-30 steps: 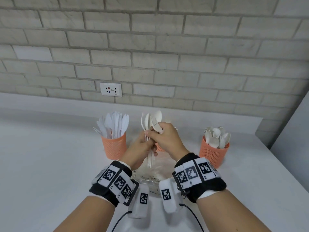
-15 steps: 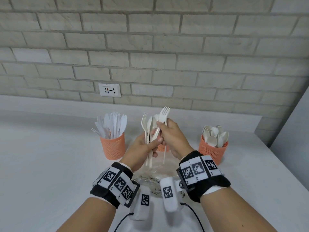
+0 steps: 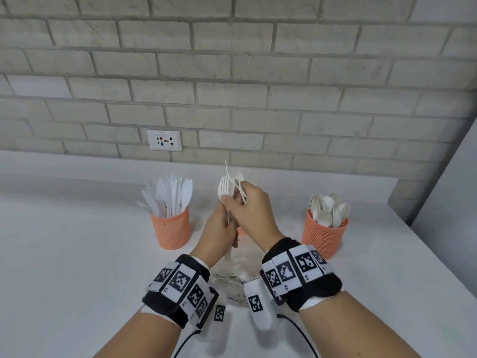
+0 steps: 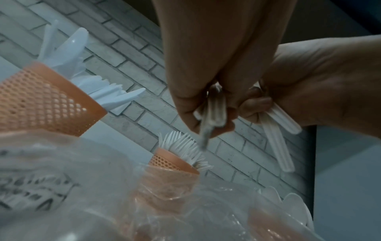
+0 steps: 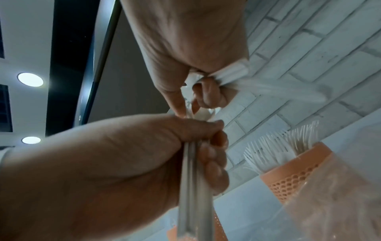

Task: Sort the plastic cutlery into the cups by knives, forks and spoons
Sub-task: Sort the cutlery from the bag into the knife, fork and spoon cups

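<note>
My left hand (image 3: 218,228) grips a bundle of white plastic cutlery (image 3: 223,188) upright by the handles (image 5: 195,179), fork heads on top. Touching it from the right, my right hand (image 3: 249,206) pinches one or two white forks (image 3: 235,177), tines tilted up and left and handles (image 4: 277,135) sticking out below the fist. Three orange mesh cups stand behind. The left cup (image 3: 171,229) holds knives and the right cup (image 3: 324,236) holds spoons. The middle cup (image 4: 172,161) holds forks and is almost hidden by my hands in the head view.
A crumpled clear plastic bag (image 3: 229,280) lies on the white counter (image 3: 77,254) under my wrists. A brick wall with a socket (image 3: 164,140) runs behind the cups. A grey wall closes the right side.
My right hand drew forks up out of the bundle held by my left hand and has tilted them left. Both hands stay together above the bag.
</note>
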The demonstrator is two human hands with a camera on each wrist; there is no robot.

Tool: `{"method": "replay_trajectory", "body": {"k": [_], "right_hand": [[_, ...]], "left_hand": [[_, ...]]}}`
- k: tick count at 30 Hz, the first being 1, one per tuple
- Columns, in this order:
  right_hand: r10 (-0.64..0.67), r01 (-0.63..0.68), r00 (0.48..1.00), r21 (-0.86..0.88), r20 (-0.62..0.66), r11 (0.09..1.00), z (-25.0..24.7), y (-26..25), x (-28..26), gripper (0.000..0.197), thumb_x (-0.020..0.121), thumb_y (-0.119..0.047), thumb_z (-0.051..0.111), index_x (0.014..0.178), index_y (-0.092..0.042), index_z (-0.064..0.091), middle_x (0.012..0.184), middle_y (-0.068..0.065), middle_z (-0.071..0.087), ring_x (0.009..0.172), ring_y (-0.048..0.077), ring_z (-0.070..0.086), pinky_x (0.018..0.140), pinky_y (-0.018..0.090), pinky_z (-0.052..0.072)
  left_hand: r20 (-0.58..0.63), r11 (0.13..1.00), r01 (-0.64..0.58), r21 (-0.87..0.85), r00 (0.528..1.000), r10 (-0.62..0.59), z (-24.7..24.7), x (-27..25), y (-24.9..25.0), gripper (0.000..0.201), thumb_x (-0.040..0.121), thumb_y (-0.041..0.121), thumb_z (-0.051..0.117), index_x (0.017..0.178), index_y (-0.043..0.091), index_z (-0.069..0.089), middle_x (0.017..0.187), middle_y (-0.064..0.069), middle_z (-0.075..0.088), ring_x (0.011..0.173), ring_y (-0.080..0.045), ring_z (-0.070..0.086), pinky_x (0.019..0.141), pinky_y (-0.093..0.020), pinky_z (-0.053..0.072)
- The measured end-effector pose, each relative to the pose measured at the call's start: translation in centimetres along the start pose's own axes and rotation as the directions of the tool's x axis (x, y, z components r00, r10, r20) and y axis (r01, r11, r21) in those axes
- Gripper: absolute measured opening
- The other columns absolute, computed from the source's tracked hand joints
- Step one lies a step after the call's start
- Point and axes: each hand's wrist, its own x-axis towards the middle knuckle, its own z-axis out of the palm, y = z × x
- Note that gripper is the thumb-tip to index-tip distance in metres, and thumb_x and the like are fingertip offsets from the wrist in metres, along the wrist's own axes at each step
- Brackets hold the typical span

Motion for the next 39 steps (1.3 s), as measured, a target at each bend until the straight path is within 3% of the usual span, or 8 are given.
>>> {"method": "replay_trajectory", "body": {"k": [8,12,15,19,25,28,32,39], "right_hand": [[0.134,-0.12,0.991,0.37,-0.014,0.921,-0.7,0.1,1.8,0.012,0.09,-0.017,0.057,0.078,-0.017,0.056,0.066,0.002,0.055,0.062,0.014,0.056,0.064,0.036,0.049],[0.205,-0.119,0.973,0.537,-0.102,0.835,-2.4,0.4,3.6,0.022,0.101,-0.024,0.036,0.118,-0.018,0.048,0.081,-0.003,0.057,0.063,0.005,0.056,0.056,0.015,0.048],[0.223,-0.058,0.954,0.611,-0.198,0.79,-3.5,1.8,5.5,0.022,0.101,-0.019,0.033,0.122,-0.017,0.041,0.102,0.009,0.063,0.08,0.011,0.065,0.071,0.019,0.054],[0.258,-0.038,0.925,0.61,-0.278,0.792,-3.1,3.7,7.1,0.023,0.099,-0.006,0.035,0.122,-0.011,0.038,0.081,0.001,0.056,0.066,0.008,0.06,0.074,0.023,0.054],[0.202,-0.025,0.936,0.518,-0.288,0.855,-1.0,4.9,9.0,0.038,0.097,-0.004,0.04,0.135,-0.002,0.036,0.093,0.003,0.053,0.072,0.002,0.054,0.067,0.004,0.046],[0.176,-0.067,0.962,0.449,-0.207,0.891,0.5,5.8,9.2,0.037,0.096,-0.007,0.044,0.133,-0.004,0.039,0.105,0.006,0.054,0.068,-0.007,0.058,0.071,0.008,0.048],[0.185,-0.177,0.983,0.316,0.005,0.932,1.5,7.4,8.6,0.02,0.094,-0.008,0.049,0.113,-0.014,0.046,0.085,-0.002,0.057,0.072,0.003,0.061,0.071,0.023,0.053],[0.253,-0.222,0.967,0.423,-0.016,0.879,1.0,7.8,9.0,0.012,0.092,-0.018,0.055,0.101,-0.015,0.048,0.069,0.004,0.055,0.06,0.015,0.057,0.061,0.03,0.054]], "left_hand": [[-0.044,0.987,-0.009,0.162,0.999,0.016,-1.1,1.1,-1.6,0.013,0.096,0.016,0.043,0.109,0.013,0.044,0.073,0.003,0.05,0.059,-0.013,0.046,0.059,-0.033,0.042],[-0.07,0.991,0.08,0.103,0.995,-0.073,-2.1,1.6,-2.2,0.006,0.096,0.015,0.043,0.1,0.012,0.046,0.074,0.001,0.049,0.06,-0.015,0.044,0.06,-0.038,0.042],[-0.079,0.993,0.119,-0.006,0.99,-0.119,-2.9,1.7,-2.3,0.01,0.098,0.019,0.042,0.101,0.011,0.046,0.074,-0.001,0.047,0.059,-0.015,0.042,0.056,-0.033,0.041],[-0.085,0.99,0.114,-0.088,0.989,-0.122,-3.5,2.2,-2.1,0.013,0.098,0.018,0.042,0.106,0.009,0.047,0.073,-0.001,0.046,0.058,-0.014,0.043,0.055,-0.028,0.042],[-0.07,0.983,0.112,-0.144,0.99,-0.123,-3.8,2.7,-2.4,0.018,0.098,0.017,0.043,0.112,0.007,0.049,0.072,0.0,0.047,0.055,-0.013,0.043,0.055,-0.028,0.044],[-0.029,0.969,0.132,-0.209,0.99,-0.141,-4.1,3.0,-2.5,0.018,0.098,0.015,0.04,0.112,0.008,0.049,0.074,0.0,0.048,0.053,-0.01,0.043,0.056,-0.027,0.044],[0.017,0.957,0.14,-0.256,0.99,-0.14,-4.6,3.2,-2.5,0.016,0.1,0.015,0.037,0.107,0.013,0.052,0.075,0.0,0.055,0.05,-0.007,0.046,0.054,-0.021,0.046],[0.034,0.943,0.167,-0.288,0.986,-0.164,-4.5,3.7,-3.3,0.018,0.099,0.016,0.038,0.109,0.01,0.053,0.075,0.0,0.057,0.05,-0.008,0.047,0.056,-0.023,0.046]]}}
